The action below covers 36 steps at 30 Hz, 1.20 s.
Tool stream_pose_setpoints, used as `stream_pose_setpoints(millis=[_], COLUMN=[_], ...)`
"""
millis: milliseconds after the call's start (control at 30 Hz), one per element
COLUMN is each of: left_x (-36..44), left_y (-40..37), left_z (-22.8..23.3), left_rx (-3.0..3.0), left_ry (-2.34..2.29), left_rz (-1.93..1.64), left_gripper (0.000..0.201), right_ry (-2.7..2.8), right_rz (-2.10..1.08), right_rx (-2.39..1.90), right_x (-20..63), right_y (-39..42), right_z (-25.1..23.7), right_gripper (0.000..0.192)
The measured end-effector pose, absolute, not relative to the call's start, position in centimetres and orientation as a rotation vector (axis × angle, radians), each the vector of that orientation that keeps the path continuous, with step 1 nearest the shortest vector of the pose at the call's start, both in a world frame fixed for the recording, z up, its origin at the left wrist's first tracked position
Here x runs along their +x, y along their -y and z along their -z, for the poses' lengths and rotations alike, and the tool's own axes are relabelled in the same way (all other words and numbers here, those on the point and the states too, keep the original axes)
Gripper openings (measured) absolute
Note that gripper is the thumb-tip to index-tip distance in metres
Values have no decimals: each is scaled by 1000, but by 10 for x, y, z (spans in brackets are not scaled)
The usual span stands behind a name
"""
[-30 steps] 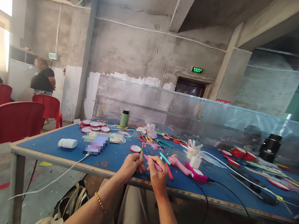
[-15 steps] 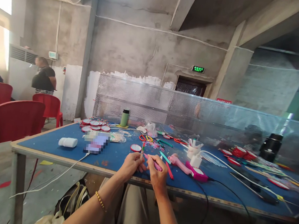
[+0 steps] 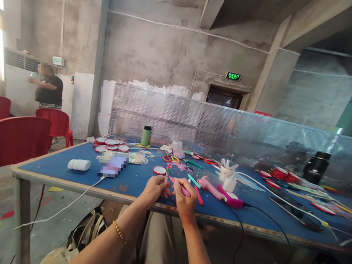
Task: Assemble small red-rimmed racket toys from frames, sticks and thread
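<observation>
A bare concrete workroom holds a long blue table (image 3: 68, 167) backed by a perforated metal screen (image 3: 195, 121). At its near edge, the fingers of the left hand (image 3: 154, 189) are pinched shut on a thin stick (image 3: 167, 173) with red and green bands, held upright so that its top stands clear above the knuckles. The right hand (image 3: 185, 198), touching the left at the fingertips, is closed around a pink pen-like piece (image 3: 181, 187) that lies slantwise across its fingers and points toward the stick, as if the two parts are being brought together over the table edge, where both wrists can steady themselves. A beaded bracelet (image 3: 119, 231) circles the left wrist.

Just beyond the hands lie loose red and green sticks (image 3: 196, 189) and a pink glue gun (image 3: 220, 191) with its black cord trailing off the front, all within easy reach. Further back sit a small round red-rimmed disc (image 3: 159, 170), scissors (image 3: 170, 159), a white cup of sticks (image 3: 226, 174), a green bottle (image 3: 145, 135) and a heap of red-rimmed discs (image 3: 110, 144). A white bottle (image 3: 79, 164) lies on its side at the left, near red chairs (image 3: 15, 142). A person (image 3: 47, 90) stands by the far wall.
</observation>
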<state>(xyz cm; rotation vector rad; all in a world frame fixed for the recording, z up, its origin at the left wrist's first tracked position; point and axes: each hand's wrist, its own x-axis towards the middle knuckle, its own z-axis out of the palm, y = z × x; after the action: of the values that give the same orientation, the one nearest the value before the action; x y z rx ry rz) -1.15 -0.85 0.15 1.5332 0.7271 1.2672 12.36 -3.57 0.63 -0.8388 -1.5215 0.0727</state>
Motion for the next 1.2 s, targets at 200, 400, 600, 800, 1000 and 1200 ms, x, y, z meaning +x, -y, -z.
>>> stream_pose_setpoints(millis=[200,400,600,800,1000,1200], left_x=[-12,-11,-10,-10,-13,-13], left_y=[11,9,7,7,10,8], left_z=[-2,-1,0,0,-2,-1], left_rx=[1536,1514,1521,1522,1554,1533], left_ry=[-702,-725,-741,-732,-737,-746], left_rz=[-1286,-1269,-1282,-1293,-1298,-1279], left_gripper=[35,34,34,37,38,36], right_ry=[1571,1507,1519,1549,1567,1515], right_rz=[-103,-53,-57,-76,-28,-44], right_rx=[-823,-841,-803,-744,-713,-738], right_x=[122,124,123,120,118,119], right_y=[36,33,33,36,35,35], right_z=[-7,-4,-4,-5,-5,-3], right_gripper=[22,21,22,19,19,20])
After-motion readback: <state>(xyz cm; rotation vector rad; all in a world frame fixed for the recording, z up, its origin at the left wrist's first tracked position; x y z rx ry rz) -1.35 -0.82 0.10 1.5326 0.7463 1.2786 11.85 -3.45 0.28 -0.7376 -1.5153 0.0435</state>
